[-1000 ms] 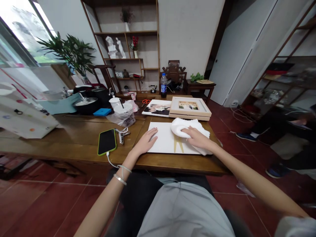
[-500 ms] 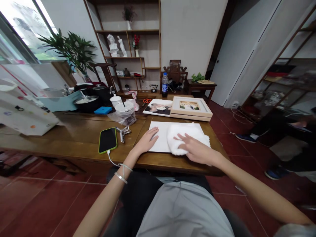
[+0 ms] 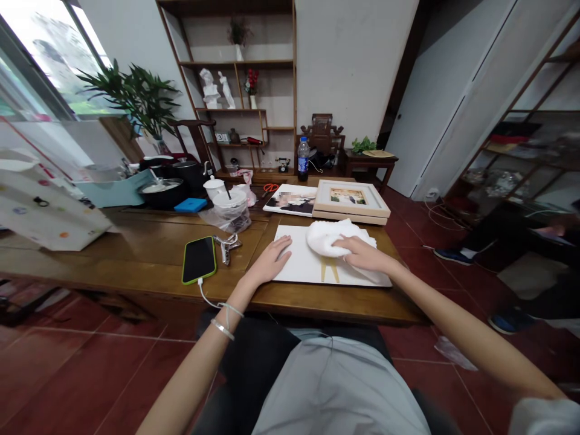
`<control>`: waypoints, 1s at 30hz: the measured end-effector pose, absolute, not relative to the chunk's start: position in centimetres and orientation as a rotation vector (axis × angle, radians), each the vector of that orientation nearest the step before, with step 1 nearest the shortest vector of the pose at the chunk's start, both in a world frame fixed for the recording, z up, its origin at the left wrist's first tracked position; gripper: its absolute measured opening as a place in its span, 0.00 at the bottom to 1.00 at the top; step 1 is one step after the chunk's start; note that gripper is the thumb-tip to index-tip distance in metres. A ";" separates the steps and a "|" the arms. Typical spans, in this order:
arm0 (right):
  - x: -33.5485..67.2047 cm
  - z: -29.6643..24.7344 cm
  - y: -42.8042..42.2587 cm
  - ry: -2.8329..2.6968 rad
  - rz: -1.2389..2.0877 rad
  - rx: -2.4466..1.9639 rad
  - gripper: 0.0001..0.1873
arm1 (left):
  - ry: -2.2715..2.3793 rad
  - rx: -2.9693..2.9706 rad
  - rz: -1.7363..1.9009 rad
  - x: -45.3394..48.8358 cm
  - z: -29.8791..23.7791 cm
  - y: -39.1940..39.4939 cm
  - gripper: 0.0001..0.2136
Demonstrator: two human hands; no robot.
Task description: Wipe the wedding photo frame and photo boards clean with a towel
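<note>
A white panel [image 3: 299, 266] lies flat at the table's front edge, with two tapering yellowish shapes printed near its lower middle. My left hand [image 3: 270, 260] rests flat on the panel's left edge, fingers stretched and holding nothing. On the panel's upper right sits a fluffy white cloth [image 3: 327, 237], bunched up. My right hand [image 3: 362, 252] grips the near right side of this cloth, with some fingertips hidden in it. The cloth covers part of the panel's surface.
Behind the panel lie a light wooden picture frame [image 3: 383, 211] and a photo print [image 3: 290, 199]. To the left are a metal clamp-like tool [image 3: 226, 246], a charging phone [image 3: 199, 260] and a bagged cup [image 3: 229, 205]. A bottle [image 3: 302, 160] stands behind. A person [image 3: 521, 241] sits at right.
My right hand has pushed the cloth away from me, toward the panel's far edge, uncovering the yellowish shapes and the lower right corner. My left hand has stayed in place.
</note>
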State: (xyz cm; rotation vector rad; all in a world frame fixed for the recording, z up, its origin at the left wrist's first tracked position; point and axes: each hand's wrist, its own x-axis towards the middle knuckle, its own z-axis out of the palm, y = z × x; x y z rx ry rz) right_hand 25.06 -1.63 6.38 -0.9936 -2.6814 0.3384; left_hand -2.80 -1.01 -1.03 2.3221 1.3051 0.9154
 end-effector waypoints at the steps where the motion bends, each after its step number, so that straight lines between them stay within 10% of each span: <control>1: 24.5 6.1 -0.8 -2.666 0.290 -1.033 0.23 | 1.304 2.327 0.913 -2.8 -1.1 -1.0 0.21; 10: 20.7 4.8 0.7 -2.791 -0.142 -1.129 0.28 | 1.293 2.354 0.898 -2.9 -1.1 -0.9 0.22; 21: 22.0 7.1 -10.6 -3.006 0.051 -0.713 0.25 | 1.320 2.357 0.902 -2.6 -0.6 -1.5 0.22; 30: 21.8 7.4 -4.0 -2.918 0.121 -0.916 0.26 | 1.310 2.349 0.894 -2.8 -1.0 -1.0 0.21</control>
